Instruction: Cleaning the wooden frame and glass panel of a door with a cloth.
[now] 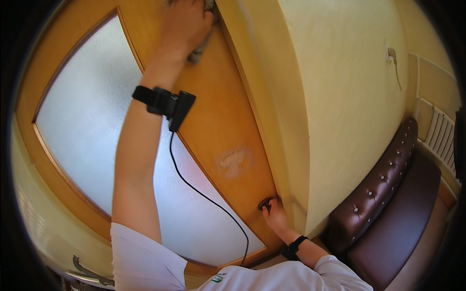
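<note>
My left hand is raised high on a wooden door, near the top of the view. It presses a greyish cloth against the door's upper stile, and part of the cloth is hidden behind the fingers. Lower down, my right hand grips a dark round door knob close to the door's edge. A pale patch of worn finish shows on the wood between the two hands. Left of the stile, the door holds a large frosted glass pane.
A black wristband device on my left forearm trails a thin cable across the glass. The door frame meets a yellow wall with a plugged socket. On the right stands a brown tufted bench, before a white radiator.
</note>
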`<state>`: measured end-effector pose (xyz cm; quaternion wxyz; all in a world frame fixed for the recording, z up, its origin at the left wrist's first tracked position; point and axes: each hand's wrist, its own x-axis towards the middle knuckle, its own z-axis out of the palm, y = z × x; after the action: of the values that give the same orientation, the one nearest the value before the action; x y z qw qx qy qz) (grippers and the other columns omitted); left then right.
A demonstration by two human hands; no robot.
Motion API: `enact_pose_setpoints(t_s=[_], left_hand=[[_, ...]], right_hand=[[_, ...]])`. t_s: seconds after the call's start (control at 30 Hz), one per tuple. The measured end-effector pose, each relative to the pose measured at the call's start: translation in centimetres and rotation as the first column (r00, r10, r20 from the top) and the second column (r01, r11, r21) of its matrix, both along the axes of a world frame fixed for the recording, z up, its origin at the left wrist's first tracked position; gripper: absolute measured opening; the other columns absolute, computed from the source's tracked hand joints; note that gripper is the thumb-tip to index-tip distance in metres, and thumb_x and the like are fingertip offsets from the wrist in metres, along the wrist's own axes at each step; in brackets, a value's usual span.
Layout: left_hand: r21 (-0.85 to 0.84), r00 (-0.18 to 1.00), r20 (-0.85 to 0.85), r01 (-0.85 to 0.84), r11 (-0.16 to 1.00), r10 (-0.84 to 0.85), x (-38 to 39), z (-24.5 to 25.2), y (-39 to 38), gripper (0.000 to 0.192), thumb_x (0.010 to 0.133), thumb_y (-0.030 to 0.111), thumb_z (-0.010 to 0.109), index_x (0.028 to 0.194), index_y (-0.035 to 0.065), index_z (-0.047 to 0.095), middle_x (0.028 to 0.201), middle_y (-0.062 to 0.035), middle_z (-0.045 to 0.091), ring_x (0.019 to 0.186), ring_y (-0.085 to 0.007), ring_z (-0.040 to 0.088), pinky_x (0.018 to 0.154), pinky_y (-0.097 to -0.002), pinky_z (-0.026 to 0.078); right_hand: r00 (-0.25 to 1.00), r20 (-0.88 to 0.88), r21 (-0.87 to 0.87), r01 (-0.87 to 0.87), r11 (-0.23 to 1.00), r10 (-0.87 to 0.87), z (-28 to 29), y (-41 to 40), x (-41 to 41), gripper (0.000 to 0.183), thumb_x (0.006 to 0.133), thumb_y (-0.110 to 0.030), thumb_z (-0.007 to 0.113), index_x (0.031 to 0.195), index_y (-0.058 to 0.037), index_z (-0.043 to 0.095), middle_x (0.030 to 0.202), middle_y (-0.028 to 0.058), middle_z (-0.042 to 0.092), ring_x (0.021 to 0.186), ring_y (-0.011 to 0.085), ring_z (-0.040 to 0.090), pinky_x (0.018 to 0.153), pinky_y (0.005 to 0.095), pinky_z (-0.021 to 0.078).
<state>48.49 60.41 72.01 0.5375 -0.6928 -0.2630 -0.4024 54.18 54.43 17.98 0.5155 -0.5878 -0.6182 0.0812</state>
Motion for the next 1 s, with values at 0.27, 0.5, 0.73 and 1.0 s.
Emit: enact_pose_setpoints(t_s=[0.27, 0.5, 0.73, 1.0], left_hand=[[-0.079, 0.993, -0.119, -0.024, 0.997, 0.014, -1.5, -10.0, -0.8, 0.056, 0.075, 0.014, 0.051, 0.126, -0.0055, 0.039, 0.129, -0.0198, 0.044, 0.113, -0.0354, 0.045, 0.101, -0.0465, 0.029], [-0.171, 0.910, -0.405, 0.020, 0.985, -0.088, -6.2, -17.8, -0.7, 0.051, 0.063, 0.003, 0.058, 0.113, -0.0029, 0.053, 0.128, -0.0129, 0.047, 0.094, -0.0271, 0.055, 0.084, -0.0394, 0.043], [-0.341, 0.899, -0.421, -0.034, 0.939, -0.121, -12.2, -22.9, -3.9, 0.049, 0.060, -0.001, 0.058, 0.109, -0.0040, 0.055, 0.127, -0.0131, 0.049, 0.089, -0.0262, 0.057, 0.082, -0.0381, 0.044], [-0.094, 0.889, -0.457, -0.090, 0.991, 0.038, -12.3, -15.2, -3.6, 0.053, 0.064, -0.002, 0.058, 0.117, -0.0001, 0.050, 0.132, -0.0098, 0.044, 0.096, -0.0275, 0.055, 0.086, -0.0376, 0.044]], right_hand=[[0.999, -0.042, -0.040, 0.021, 0.999, -0.023, 0.4, -0.4, -0.4, 0.025, 0.077, -0.020, 0.063, 0.091, -0.0061, 0.047, 0.080, 0.0156, 0.057, 0.071, 0.0354, 0.057, 0.060, 0.0430, 0.0459], [0.998, -0.025, 0.018, 0.059, 0.998, -0.059, 0.1, -0.4, -0.8, 0.024, 0.078, -0.019, 0.062, 0.091, -0.0063, 0.047, 0.078, 0.0151, 0.057, 0.068, 0.0354, 0.057, 0.058, 0.0430, 0.0459], [0.995, -0.002, -0.015, 0.103, 0.995, -0.104, 0.2, 0.0, -0.7, 0.024, 0.078, -0.020, 0.062, 0.092, -0.0063, 0.048, 0.078, 0.0158, 0.059, 0.069, 0.0355, 0.058, 0.059, 0.0425, 0.0461], [0.996, -0.025, -0.113, 0.083, 0.990, -0.087, -0.5, -0.6, -0.8, 0.027, 0.079, -0.023, 0.062, 0.095, -0.0062, 0.048, 0.079, 0.0157, 0.060, 0.071, 0.0354, 0.058, 0.061, 0.0427, 0.0461]])
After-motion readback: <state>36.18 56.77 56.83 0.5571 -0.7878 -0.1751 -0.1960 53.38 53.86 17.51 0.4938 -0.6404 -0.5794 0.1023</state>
